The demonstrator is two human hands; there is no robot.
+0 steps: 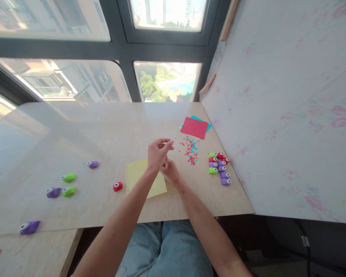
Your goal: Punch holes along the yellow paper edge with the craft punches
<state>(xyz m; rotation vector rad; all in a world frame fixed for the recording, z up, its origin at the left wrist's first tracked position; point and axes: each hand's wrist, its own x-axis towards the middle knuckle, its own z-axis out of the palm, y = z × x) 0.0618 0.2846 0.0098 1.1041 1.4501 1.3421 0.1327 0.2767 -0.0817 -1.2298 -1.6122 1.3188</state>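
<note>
My left hand (158, 154) is over the right part of a yellow sheet of paper (138, 175), its thumb and fingertips pinched together. Whether a tiny piece sits between those fingertips I cannot make out. Just below and to the right, my right hand (170, 171) is curled closed at the sheet's edge, partly covered by the left; what it holds, if anything, is hidden. The sheet has a row of small marks down its left side. Beside that side lies a red craft punch (117, 186) with a white round button. Red and blue paper confetti (192, 152) is scattered beyond my hands.
Several red, green and purple punches (218, 166) are grouped at the right by the wall. Others, such as a purple punch (29, 227), lie spread at the left. Red and blue card sheets (194, 127) are stacked at the back right. The window (167, 80) stands behind the table.
</note>
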